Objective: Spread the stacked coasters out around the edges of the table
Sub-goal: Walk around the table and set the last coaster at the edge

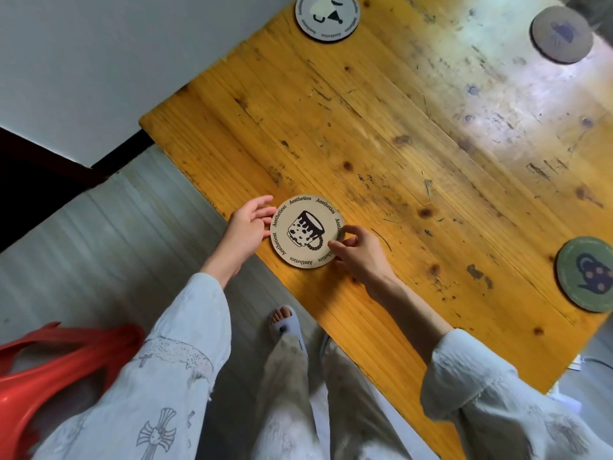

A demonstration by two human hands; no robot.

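A beige round coaster [303,231] printed with a black mug and the word "Aesthetics" lies flat near the left edge of the wooden table [414,154]. My left hand [247,229] rests at its left rim, fingers apart, fingertips touching the edge. On the opposite side, my right hand [356,250] pinches the coaster's right rim between thumb and fingers. A white coaster [327,17] lies at the table's far edge, a grey one [562,34] at the far right corner, and a green one [585,273] at the right edge.
A red plastic chair [49,363] stands at the lower left on the grey floor. My legs and a slippered foot [283,322] are beside the table's near-left edge. A white wall [99,61] runs behind the table.
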